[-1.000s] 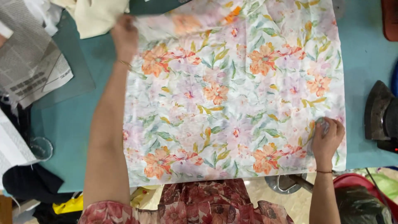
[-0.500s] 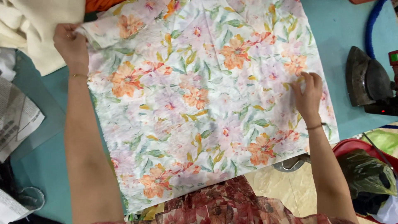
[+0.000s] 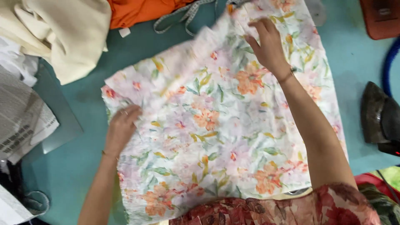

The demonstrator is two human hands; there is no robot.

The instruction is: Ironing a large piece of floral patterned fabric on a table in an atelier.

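Observation:
A white cloth with orange flowers and green leaves (image 3: 216,125) lies spread on a teal table (image 3: 137,46). My left hand (image 3: 121,127) rests on the cloth's left edge, fingers curled over the hem. My right hand (image 3: 268,46) lies flat on the cloth's far part, fingers spread, pressing it down. The cloth's far left corner looks blurred and partly folded over. Its near edge hangs toward my red flowered dress (image 3: 283,208).
A cream cloth (image 3: 62,33) and an orange cloth (image 3: 146,10) lie at the far left, with a patterned strap (image 3: 183,14) beside them. Newspaper (image 3: 23,121) sits at the left edge. A dark iron (image 3: 381,118) stands at the right, a red box (image 3: 381,18) far right.
The cloth has been turned and its left part drawn inward. My left hand came down from the far left corner to the left edge. My right hand moved up to the far part.

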